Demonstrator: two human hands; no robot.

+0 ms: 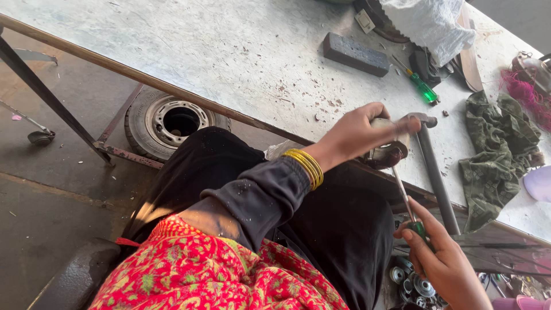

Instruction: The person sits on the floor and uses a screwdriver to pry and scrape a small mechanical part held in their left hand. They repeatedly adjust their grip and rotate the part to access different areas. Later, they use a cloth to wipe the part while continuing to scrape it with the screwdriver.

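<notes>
I am seated at the edge of a worn grey table [229,51], looking down over my lap. My left hand [359,135] has its grip clenched around a small rusty metal part [388,150], holding it at the table's near edge. My right hand [439,258], lower and closer to my body, has its grip wrapped around the green handle of a screwdriver [406,198]. Its thin metal shaft slants up and its tip meets the metal part. Yellow bangles [305,167] circle my left wrist over a dark sleeve.

Just beside the metal part, a hammer [434,172] lies on the table with its head near my left hand and its grey handle running toward me. Farther back lie a second green-handled screwdriver [422,87], a dark rectangular block [356,54] and a white sack [427,23]. A crumpled green cloth [496,155] rests to the right. Under the table, on the floor, lies a small tyre [172,121] with a metal rim. Below my right hand sits a heap of small metal parts [413,284].
</notes>
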